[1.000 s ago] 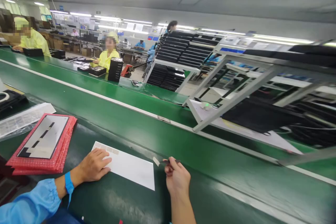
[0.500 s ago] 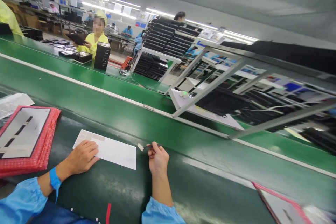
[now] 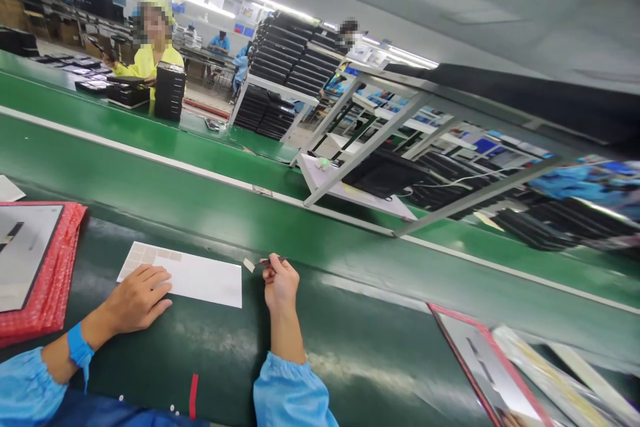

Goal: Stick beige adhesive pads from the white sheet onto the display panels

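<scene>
My left hand lies flat with fingers spread on the near left corner of a white sheet that carries small labels at its far left end. My right hand is closed in a pinch on thin dark tweezers, whose tip holds a small pale sticker just past the sheet's right edge. Both rest on the dark green work surface. A blue wristband is on my left wrist.
A grey panel on red bubble wrap lies at the left. Another red-edged panel lies at the lower right. A green conveyor belt runs across beyond my hands. Metal racks, stacked black trays and a person in yellow lie beyond.
The view has swung to the right, so the red-wrapped panel slid left and a second panel appeared at lower right. Both hands keep their hold and places on the sheet.
</scene>
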Demonstrator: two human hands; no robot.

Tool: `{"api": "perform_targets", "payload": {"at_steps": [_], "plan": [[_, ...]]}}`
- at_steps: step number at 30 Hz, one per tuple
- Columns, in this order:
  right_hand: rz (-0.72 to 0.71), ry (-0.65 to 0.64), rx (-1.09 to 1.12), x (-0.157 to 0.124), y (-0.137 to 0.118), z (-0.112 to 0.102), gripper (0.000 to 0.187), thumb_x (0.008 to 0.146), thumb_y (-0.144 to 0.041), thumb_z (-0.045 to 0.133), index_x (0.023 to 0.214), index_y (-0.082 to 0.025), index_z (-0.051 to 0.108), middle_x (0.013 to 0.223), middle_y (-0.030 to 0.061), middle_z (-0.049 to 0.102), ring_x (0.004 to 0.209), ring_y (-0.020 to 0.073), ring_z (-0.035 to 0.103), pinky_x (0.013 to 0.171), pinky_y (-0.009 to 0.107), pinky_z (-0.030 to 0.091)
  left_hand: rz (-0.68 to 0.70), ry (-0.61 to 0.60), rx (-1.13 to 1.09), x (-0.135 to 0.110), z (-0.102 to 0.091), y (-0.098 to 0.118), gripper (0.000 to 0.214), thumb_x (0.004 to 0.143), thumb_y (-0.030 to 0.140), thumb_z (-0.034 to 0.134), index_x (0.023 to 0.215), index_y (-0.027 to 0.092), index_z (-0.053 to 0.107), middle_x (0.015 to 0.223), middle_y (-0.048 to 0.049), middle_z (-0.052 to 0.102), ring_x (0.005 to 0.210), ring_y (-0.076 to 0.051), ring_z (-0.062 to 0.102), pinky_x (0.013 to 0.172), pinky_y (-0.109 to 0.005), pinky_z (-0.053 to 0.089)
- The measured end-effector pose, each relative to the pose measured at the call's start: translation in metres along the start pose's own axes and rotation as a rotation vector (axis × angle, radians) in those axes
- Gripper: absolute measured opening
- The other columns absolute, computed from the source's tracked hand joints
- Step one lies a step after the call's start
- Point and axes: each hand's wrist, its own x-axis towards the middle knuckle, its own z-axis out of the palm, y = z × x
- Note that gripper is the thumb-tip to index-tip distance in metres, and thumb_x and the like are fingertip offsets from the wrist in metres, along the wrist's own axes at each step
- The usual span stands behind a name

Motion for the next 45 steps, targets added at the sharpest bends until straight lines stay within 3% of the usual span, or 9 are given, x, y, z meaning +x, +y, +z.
{"api": "perform_targets", "payload": {"at_steps": [12, 36, 40, 45], "plan": [[0.009, 0.011, -0.002, -0.001, -0.006, 0.003, 0.021, 0.103, -0.025, 0.067, 0.093, -0.010, 0.056, 0.082, 0.0014, 0.058, 0.053, 0.0042, 0.041, 0.045, 0.012, 0.031, 0.049, 0.059, 0.043, 0.006, -0.003, -0.004, 0.015, 0.099, 0.023, 0.059, 0.108, 0.014, 0.067, 0.114, -0.0116, 0.070, 0.113, -0.028, 0.062, 0.100, -0.043, 0.047], [-0.027, 0.011, -0.025, -0.005, -0.010, 0.005, 0.040, 0.095, -0.044, 0.077, 0.092, -0.011, 0.055, 0.082, 0.0028, 0.060, 0.052, 0.0045, 0.042, 0.044, 0.014, 0.031, 0.043, 0.072, 0.033, 0.005, -0.001, -0.008, 0.011, 0.097, 0.017, 0.061, 0.106, 0.015, 0.067, 0.113, -0.0114, 0.070, 0.112, -0.027, 0.062, 0.099, -0.043, 0.049], [-0.014, 0.023, -0.013, -0.006, -0.012, 0.004, 0.049, 0.081, -0.049, 0.086, 0.091, -0.011, 0.056, 0.082, 0.0057, 0.062, 0.052, 0.0055, 0.043, 0.043, 0.015, 0.030, 0.019, 0.060, -0.006, 0.006, -0.002, -0.005, 0.012, 0.097, 0.016, 0.060, 0.107, 0.013, 0.066, 0.113, -0.0127, 0.069, 0.112, -0.028, 0.060, 0.098, -0.044, 0.048], [0.011, 0.071, 0.031, -0.015, -0.015, 0.004, 0.073, 0.039, -0.048, 0.099, 0.086, -0.012, 0.057, 0.078, 0.0087, 0.063, 0.053, 0.0087, 0.048, 0.040, 0.015, 0.031, -0.047, 0.016, 0.007, 0.001, -0.002, 0.005, 0.012, 0.100, 0.024, 0.057, 0.104, 0.017, 0.066, 0.113, -0.0098, 0.069, 0.112, -0.025, 0.061, 0.100, -0.042, 0.048]]}}
